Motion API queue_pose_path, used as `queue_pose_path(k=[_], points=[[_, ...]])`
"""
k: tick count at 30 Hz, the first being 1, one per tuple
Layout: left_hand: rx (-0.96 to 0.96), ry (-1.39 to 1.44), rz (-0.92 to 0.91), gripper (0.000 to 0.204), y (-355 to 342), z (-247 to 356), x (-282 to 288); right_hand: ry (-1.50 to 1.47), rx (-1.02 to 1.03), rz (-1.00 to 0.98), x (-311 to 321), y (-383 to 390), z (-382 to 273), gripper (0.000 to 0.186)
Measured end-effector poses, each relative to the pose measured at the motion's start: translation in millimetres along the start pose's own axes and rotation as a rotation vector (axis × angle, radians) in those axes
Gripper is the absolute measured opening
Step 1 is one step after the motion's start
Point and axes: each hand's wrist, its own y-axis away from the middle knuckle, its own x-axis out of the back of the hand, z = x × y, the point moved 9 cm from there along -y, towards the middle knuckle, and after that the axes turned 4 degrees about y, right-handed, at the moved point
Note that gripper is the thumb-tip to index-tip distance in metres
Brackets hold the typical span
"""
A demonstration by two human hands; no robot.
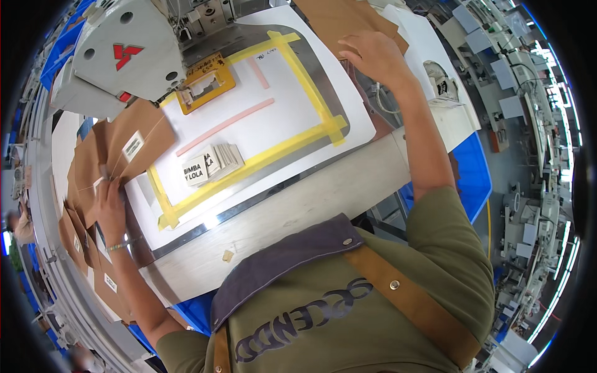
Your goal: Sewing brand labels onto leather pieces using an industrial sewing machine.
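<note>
At the left of the table, my left hand (110, 211) is closed at the lower edge of a brown fabric piece (121, 133) that bears a sewn white label (133, 146). More brown pieces with white labels (111, 283) hang over the table's left edge below that hand. My right hand (376, 57) reaches to the far right, its fingers apart over a stack of plain brown pieces (339, 18). Between the hands, a fanned pile of white printed labels (211, 165) lies on a white sheet (233, 133) bordered with yellow tape (314, 102).
A sewing machine head (118, 56) stands at the far left of the table, with a yellow clamp frame (208, 84) beside it. Two pink strips (224, 126) mark the sheet. A white box (438, 84) sits at the right; a blue bin (471, 177) is below the table.
</note>
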Motion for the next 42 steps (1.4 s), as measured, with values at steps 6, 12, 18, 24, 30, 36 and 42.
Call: queue_pose_path(k=[6, 12, 18, 24, 30, 36, 42], points=[[0.28, 0.002, -0.049, 0.031, 36, -56, 10, 0.039, 0.012, -0.147, -27, -3, 18, 0.023], [0.212, -0.01, -0.177, 0.058, -2, -3, 38, 0.042, 0.149, -0.031, -24, -1, 17, 0.016], [0.137, 0.18, -0.144, 0.06, -31, 45, 46, -0.146, -0.078, -0.1, -31, -16, 42, 0.013], [-0.045, 0.347, -0.048, 0.045, -71, 114, 60, -0.498, -0.292, 0.416, -19, -26, 108, 0.019], [-0.059, 0.587, -0.156, 0.041, -99, 169, 55, -0.272, 0.316, 0.338, 12, -43, -89, 0.013], [-0.156, 0.701, -0.197, 0.041, -114, 206, 58, -0.125, 0.787, 0.237, -12, -18, -206, 0.013], [-0.158, 0.763, -0.218, 0.041, -112, 211, 47, -0.013, 0.927, 0.38, -8, -22, -240, 0.019]])
